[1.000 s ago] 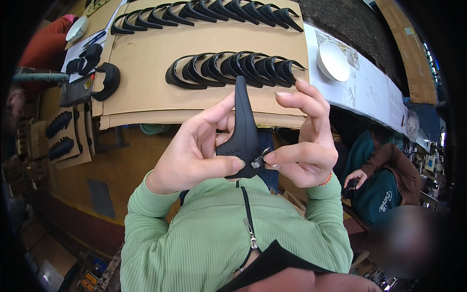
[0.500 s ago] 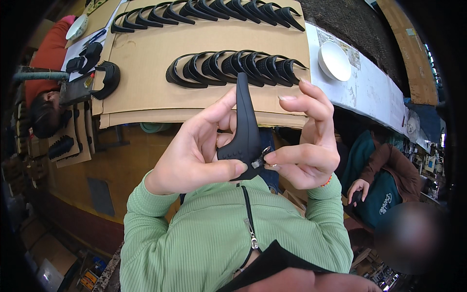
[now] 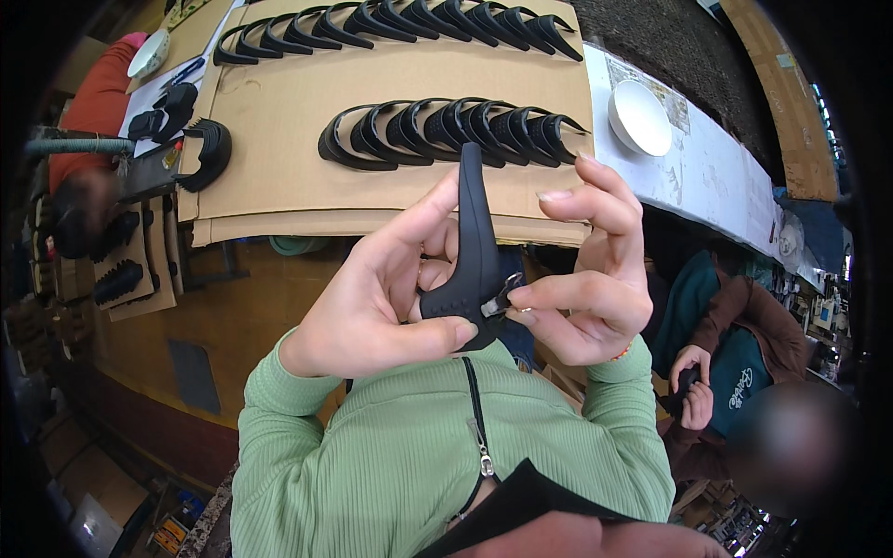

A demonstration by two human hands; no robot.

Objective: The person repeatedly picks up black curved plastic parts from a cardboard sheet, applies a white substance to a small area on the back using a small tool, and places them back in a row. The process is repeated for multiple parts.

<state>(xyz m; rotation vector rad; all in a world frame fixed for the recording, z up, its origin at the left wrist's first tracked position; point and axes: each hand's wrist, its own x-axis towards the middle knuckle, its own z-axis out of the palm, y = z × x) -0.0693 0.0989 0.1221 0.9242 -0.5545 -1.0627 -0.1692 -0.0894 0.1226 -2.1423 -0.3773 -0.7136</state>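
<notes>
The part [image 3: 478,246] was slightly shifted toward the bowl [image 3: 638,117], clamped in the left grip [image 3: 367,302]. The small piece [image 3: 494,306] is pinched by the right grip [image 3: 600,302]; little seems advanced.

A workshop is indicated by identical black parts [image 3: 386,29] lined along the far edge of the cardboard [image 3: 279,121].

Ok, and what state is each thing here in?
Black piece: gripped in the left hand, narrow end pointing away
Metal piece: pinched in the right hand, at the black piece's edge
Near black row: lined up, overlapping
Far black row: likewise
White bowl: resting on the table
Green jacket: zipped nearly to the neck
</notes>
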